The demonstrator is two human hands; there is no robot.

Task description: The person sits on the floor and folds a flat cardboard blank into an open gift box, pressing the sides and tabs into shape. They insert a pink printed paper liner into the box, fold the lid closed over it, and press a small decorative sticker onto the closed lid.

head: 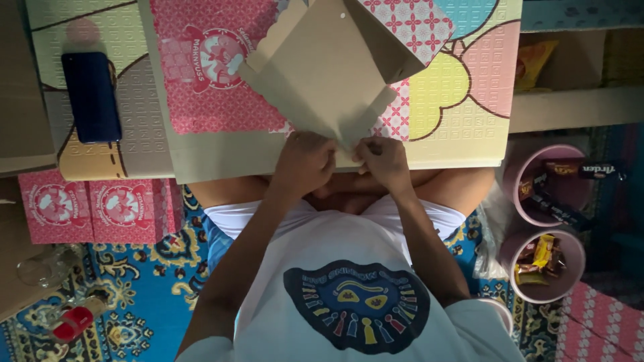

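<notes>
A: Head view, looking straight down: the left hand (305, 161) and the right hand (384, 161) meet at the near corner of a half-folded cardboard box blank (322, 74), brown on the inside, pink-patterned on the outside. It lies on the pastel foam mat board (463, 107) across the person's lap.

B: How do the fingers stand?

A: Both hands are closed, fingertips pinched on the box's near edge, one on each side of the corner. Whether a tab is between them I cannot tell; the knuckles hide it.

B: So how would you do this fold well?

A: As I judge it, keep the pinch right at the crease and press both sides evenly, so the corner comes up square. The raised pink flap (402, 27) at the far end of the box is already tilted up, so the near end should match its line.

B: Anything around the box to mind?

A: Under the box, to its left, lies a flat pink printed sheet (208, 67), likely another blank. Further left of the box sits a dark blue phone (90, 94). Left of the box and nearer the person, off the board, finished pink boxes (94, 204) rest by the blue carpet (154, 281). Right of the box, past the board's edge, two pink tubs (513, 175) hold wrapped snacks (540, 258). All stay well apart from the hands, so the fold has room.
</notes>
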